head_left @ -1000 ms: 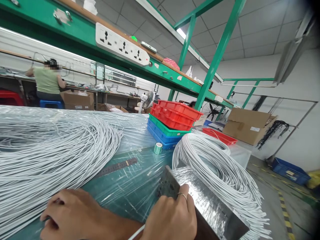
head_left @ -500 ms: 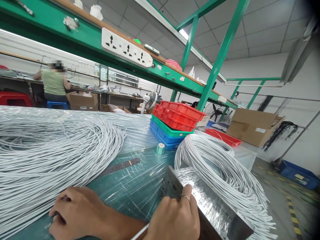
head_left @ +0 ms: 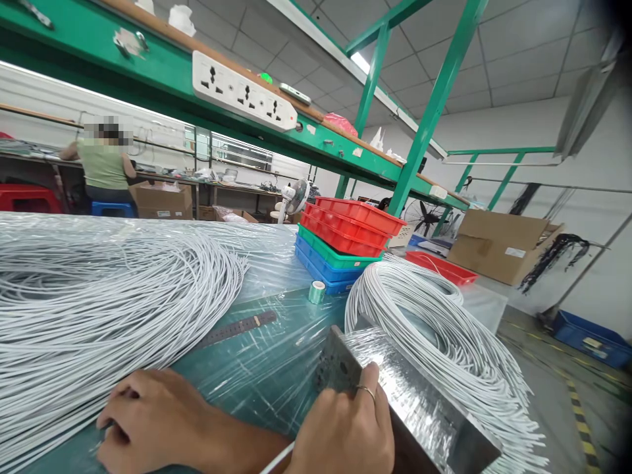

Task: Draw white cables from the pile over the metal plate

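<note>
My left hand is at the lower left, its fingers curled, beside the large coil of white cables. What its fingers close on, if anything, is hidden. At bottom centre my right hand, with a ring on one finger, is closed on a white cable that comes out at its left side. Its index finger rests on the shiny top of a metal block-like fixture. Beyond that fixture lies a second coil of white cables. The right hand's fingertips are mostly hidden.
A steel ruler and a green tape roll lie on the plastic-covered table. Stacked red, green and blue trays stand behind. A green shelf carries a power strip. A person sits at a far bench.
The camera view has shifted very slightly. Both hands, the cables and the metal fixture hold the same places.
</note>
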A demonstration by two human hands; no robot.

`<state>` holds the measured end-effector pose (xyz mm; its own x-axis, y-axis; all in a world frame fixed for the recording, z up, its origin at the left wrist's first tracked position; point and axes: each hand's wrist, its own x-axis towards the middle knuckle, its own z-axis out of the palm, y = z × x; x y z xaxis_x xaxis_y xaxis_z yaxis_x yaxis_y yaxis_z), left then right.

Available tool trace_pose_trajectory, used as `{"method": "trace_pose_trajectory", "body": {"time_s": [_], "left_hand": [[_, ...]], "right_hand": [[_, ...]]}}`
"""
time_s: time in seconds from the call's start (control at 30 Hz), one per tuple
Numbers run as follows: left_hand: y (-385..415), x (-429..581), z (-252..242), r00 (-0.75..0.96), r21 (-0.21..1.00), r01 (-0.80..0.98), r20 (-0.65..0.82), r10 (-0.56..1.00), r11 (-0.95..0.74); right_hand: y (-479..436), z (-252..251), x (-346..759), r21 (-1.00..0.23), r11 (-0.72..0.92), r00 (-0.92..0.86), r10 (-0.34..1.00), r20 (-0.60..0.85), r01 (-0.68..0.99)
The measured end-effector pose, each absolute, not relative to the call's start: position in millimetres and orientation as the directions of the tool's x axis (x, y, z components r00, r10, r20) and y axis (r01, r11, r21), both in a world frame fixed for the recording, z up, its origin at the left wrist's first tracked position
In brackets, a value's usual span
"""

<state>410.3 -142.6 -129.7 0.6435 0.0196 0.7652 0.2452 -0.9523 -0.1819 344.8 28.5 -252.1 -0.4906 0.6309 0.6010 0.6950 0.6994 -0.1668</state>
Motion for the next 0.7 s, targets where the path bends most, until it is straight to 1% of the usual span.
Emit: {"method": "trace_pose_trajectory", "body": {"time_s": [0.2,0.37,0.47,0.57,0.63,0.7], "left_hand": [[-143,412,-132,0.612,-0.147,0.246,0.790,0.036,-0.958],[-143,413,-132,0.597,-0.129,0.234,0.801,0.038,-0.963],[-145,415,-131,0.576,-0.114,0.234,0.816,0.043,-0.966],[-145,420,-129,0.467,-0.095,0.246,0.883,0.032,-0.965],[-144,423,-128,0.362,-0.130,0.255,0.932,-0.030,-0.958],[-142,425,-127,0.303,-0.160,0.264,0.950,-0.076,-0.951]], "right_hand": [[30,-252,348,-0.154,0.737,-0.518,0.591,0.619,0.658],[31,-255,347,-0.135,0.714,-0.497,0.597,0.629,0.687],[31,-254,346,-0.148,0.725,-0.501,0.593,0.630,0.672],[29,-250,346,-0.156,0.722,-0.513,0.609,0.605,0.674],[27,-246,346,-0.154,0.714,-0.515,0.621,0.591,0.683],[24,-243,346,-0.154,0.707,-0.513,0.629,0.584,0.691]]}}
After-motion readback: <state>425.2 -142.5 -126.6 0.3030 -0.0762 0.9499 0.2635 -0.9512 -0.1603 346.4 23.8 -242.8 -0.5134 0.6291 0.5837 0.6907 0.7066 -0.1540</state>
